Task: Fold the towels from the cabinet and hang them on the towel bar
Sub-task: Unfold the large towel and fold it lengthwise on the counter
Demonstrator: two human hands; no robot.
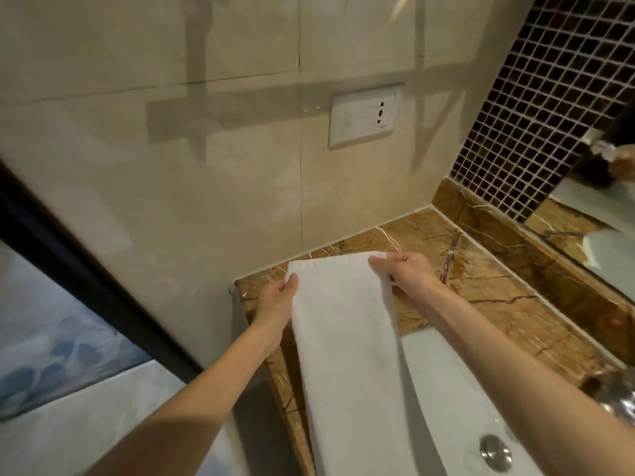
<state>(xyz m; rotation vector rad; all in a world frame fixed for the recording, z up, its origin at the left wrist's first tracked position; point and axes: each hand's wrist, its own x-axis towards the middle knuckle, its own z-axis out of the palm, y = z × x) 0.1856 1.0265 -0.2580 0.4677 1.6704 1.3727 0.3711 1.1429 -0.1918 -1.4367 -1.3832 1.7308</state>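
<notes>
A white towel, folded into a long narrow strip, is held up over the brown marble counter. My left hand pinches its upper left corner. At the upper right corner my right hand grips the top edge with curled fingers. The strip hangs down toward me across the counter's front and the white sink. The towel bar itself is out of view; only a bar-shaped shadow lies on the beige wall tiles.
A white wall socket sits on the beige wall above the counter. At the right are a dark mosaic wall, a mirror and a chrome tap. The sink drain shows at the bottom right. A black frame runs diagonally at left.
</notes>
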